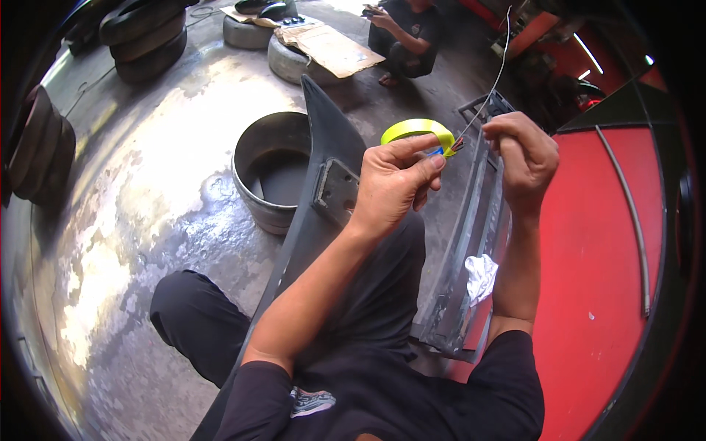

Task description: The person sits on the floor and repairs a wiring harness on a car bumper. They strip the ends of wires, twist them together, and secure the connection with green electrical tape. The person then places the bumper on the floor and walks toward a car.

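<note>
In front of my chest, my left hand (397, 180) pinches a bright yellow coiled band (417, 126) between thumb and fingers. A small blue piece shows by the thumb, and short reddish-brown wire ends (458, 144) stick out beside it. My right hand (523, 151) is closed just to the right, its fingertips pressed together; what they hold is too small to make out. A thin pale wire (502, 72) rises from near the coil, past my right fingertips, toward the top. Across my lap leans a long black curved panel (301, 213) with a bracket plate (339, 187).
A round, open-topped metal drum (268, 209) stands left of the panel. A long dark frame (471, 220) with a white crumpled cloth (481, 278) lies right, beside a red surface (588, 242) with a grey hose (626, 198). Tires (147, 44), cardboard (331, 50) and a crouching person (404, 37) are behind.
</note>
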`<state>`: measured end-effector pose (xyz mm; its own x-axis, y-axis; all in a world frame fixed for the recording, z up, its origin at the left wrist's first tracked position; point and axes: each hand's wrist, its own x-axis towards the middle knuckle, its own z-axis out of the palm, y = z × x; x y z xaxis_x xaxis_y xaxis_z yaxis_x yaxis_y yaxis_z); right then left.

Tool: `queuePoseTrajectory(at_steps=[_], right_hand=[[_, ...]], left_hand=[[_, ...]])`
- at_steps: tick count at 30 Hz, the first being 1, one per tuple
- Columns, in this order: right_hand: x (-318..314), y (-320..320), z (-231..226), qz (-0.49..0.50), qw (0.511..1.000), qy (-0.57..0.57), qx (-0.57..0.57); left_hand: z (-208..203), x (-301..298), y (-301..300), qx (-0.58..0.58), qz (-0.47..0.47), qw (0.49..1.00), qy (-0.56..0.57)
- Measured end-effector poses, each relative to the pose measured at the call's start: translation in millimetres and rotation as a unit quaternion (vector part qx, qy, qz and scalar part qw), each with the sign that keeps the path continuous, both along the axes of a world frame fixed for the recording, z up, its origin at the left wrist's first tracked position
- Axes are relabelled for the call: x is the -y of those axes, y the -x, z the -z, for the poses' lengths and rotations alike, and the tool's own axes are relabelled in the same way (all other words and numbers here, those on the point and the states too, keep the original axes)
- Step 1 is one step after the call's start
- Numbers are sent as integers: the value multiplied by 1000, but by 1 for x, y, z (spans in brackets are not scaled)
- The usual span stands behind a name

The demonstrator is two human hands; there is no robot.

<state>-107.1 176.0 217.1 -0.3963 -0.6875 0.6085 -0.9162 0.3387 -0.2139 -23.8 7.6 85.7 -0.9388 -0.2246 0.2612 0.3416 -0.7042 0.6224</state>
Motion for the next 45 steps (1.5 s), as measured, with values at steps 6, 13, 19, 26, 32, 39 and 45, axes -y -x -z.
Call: queuePoseTrajectory(at_steps=[6,13,19,26,32,39,45], right_hand=[[94,-10,-14,-104,951,-136,-257],[122,8,-32,-49,915,-388,94],[92,-38,-36,-142,972,-146,120],[19,-60,-29,-169,968,-182,-42],[-9,-44,1,-29,964,-241,-111],[0,6,16,-84,978,-167,93],[19,19,16,-143,980,-136,10]], left_hand=[[11,-7,3,12,-25,999,41],[2,-11,-2,-3,-20,999,32],[11,6,2,-2,4,1000,-5],[6,10,2,-2,-30,999,31],[2,16,-2,9,-18,1000,-7],[7,13,2,-10,51,999,0],[0,11,-2,-1,82,997,-10]])
